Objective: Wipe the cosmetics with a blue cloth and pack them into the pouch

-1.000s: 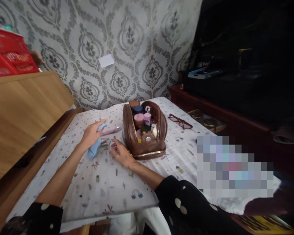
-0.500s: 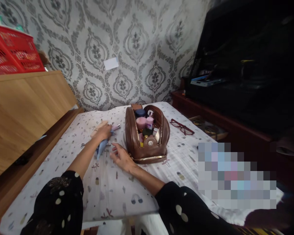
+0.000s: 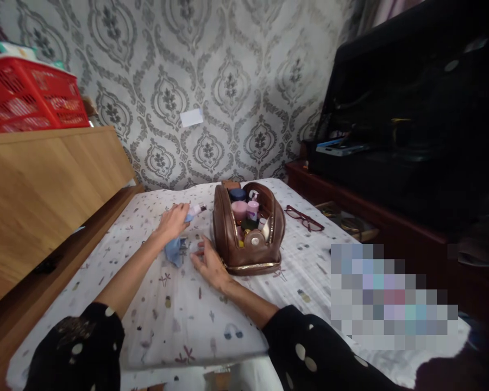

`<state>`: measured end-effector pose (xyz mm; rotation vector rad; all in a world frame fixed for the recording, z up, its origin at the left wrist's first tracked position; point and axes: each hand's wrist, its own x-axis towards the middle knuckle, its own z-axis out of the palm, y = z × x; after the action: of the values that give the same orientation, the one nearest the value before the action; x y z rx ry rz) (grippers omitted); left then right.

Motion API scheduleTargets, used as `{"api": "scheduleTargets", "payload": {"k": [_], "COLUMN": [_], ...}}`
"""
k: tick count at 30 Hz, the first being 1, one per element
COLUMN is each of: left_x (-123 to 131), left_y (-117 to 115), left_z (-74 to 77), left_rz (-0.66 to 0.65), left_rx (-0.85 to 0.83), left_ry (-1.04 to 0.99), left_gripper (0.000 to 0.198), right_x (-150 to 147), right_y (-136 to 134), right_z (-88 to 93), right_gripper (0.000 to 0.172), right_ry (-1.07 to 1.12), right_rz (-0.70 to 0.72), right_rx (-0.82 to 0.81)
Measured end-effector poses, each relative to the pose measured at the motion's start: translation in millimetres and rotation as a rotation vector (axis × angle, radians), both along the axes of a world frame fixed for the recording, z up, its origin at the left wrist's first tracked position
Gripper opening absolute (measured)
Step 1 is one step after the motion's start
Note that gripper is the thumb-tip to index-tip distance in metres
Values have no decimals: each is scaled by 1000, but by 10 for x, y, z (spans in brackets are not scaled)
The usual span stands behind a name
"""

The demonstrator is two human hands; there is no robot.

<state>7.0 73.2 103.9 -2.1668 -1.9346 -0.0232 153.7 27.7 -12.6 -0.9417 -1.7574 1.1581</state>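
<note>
My left hand (image 3: 174,220) is closed around a small pale pink-and-blue tube (image 3: 196,210), whose dark-tipped end sticks out past the fingers. Just below that hand a soft blue item (image 3: 173,252) with a shiny cap-like end lies on the cloth, partly behind my wrist. My right hand (image 3: 209,265) is empty, its fingers apart and curved, beside the left side of a brown leather toiletry bag (image 3: 248,255). The bag stands unzipped. Inside it are a pink round-lidded jar (image 3: 239,209), a small pink bottle (image 3: 252,210), a dark blue lid (image 3: 237,194) and other containers.
A patterned white cloth (image 3: 212,320) covers the table. Dark red glasses (image 3: 305,218) lie right of the bag. A blurred-out patch hides the table's right side. A wooden panel (image 3: 57,163) with a red basket (image 3: 36,92) borders the left; a large black screen (image 3: 411,136) stands right.
My left hand has moved slightly up and right with the tube, away from the blue item, which shows more fully. My right hand remains beside the bag. The view has shifted a little.
</note>
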Motion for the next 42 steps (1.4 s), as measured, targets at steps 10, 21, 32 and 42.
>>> {"api": "scheduleTargets", "payload": {"k": [10,21,32,42], "left_x": [-544,-847,-157,-234], "left_y": [-1195,-2020,-1480,-1174], "left_z": [-503,-963,-700,-939], "left_rz": [-274,-192,-391,-364], "left_rx": [-63,79,308,320], "left_ry": [-254,-316,-321,-187], "left_gripper": [35,38,39,30], "right_x": [74,129,133,151], "right_y": [-116,-167,-173,-181], "right_z": [37,-69,19,15], "right_gripper": [44,57,16,19], "right_ry": [-101,-256,-240,-255], "right_rz": [126,77,74,84], "right_rx": [189,297,244,250]}}
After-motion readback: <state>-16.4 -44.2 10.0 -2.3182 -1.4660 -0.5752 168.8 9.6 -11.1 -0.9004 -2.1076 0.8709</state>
